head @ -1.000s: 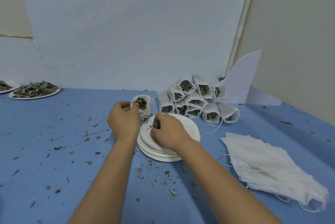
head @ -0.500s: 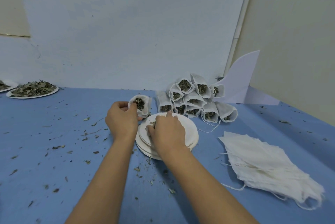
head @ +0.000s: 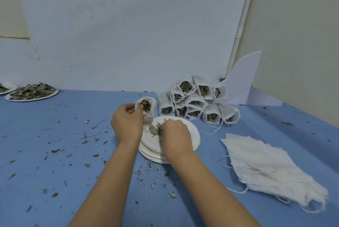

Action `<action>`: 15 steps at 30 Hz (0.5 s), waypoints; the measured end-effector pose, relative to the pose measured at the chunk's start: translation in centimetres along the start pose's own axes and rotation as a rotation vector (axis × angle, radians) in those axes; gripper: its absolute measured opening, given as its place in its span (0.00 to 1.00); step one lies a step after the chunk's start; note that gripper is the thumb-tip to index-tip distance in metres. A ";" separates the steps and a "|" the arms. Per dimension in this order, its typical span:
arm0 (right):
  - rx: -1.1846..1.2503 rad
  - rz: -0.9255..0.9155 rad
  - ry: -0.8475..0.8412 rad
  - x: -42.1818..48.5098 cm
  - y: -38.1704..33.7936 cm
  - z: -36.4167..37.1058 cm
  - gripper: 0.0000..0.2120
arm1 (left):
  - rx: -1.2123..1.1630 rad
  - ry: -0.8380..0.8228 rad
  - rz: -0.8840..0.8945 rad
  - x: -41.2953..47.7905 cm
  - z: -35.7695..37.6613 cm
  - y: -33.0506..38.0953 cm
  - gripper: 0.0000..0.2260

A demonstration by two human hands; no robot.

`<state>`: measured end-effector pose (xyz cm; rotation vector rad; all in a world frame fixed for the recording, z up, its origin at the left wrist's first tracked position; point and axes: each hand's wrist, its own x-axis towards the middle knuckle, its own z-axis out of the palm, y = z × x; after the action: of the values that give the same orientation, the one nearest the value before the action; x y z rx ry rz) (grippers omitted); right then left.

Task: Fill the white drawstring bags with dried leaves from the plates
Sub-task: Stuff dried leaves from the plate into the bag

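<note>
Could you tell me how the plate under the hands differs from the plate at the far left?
The near plate tops a stack and holds only a few leaves; the far plate is heaped with leaves. The near plate lies centre-table, between the left hand and right hand; the far plate lies by the wall, untouched. Both are white and round.

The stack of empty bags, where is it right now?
In the head view the empty bags lie flat on the blue table at the right, beside the plate stack and in front of the filled bags.
</note>
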<state>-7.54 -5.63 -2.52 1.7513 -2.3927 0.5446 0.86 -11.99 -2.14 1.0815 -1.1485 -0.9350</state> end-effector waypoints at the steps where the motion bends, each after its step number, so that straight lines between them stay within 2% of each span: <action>1: 0.015 0.008 0.003 0.3 0.2 -0.1 0.09 | -0.009 -0.007 -0.005 0.0 0.0 0.0 0.05; 3: 0.130 0.030 0.020 0.8 0.8 -0.3 0.09 | -0.017 -0.019 -0.012 -0.1 0.1 0.1 0.06; 8: 0.703 0.210 0.214 1.3 2.8 -1.1 0.08 | 0.005 -0.043 0.019 -0.3 0.1 0.0 0.10; 11: 1.032 0.337 0.269 1.7 3.9 -1.7 0.09 | 0.070 -0.027 0.073 -0.3 0.1 0.1 0.10; 13: 1.227 0.400 0.235 1.8 4.1 -2.5 0.09 | 0.082 -0.026 0.093 -0.4 0.1 0.2 0.09; 15: 1.411 0.391 0.109 1.9 4.0 -3.5 0.08 | 0.077 -0.030 0.100 -0.6 0.1 0.4 0.06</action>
<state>-12.28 -5.00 0.42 1.2834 -2.2884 2.7364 0.65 -11.35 -1.88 1.0645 -1.2605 -0.8375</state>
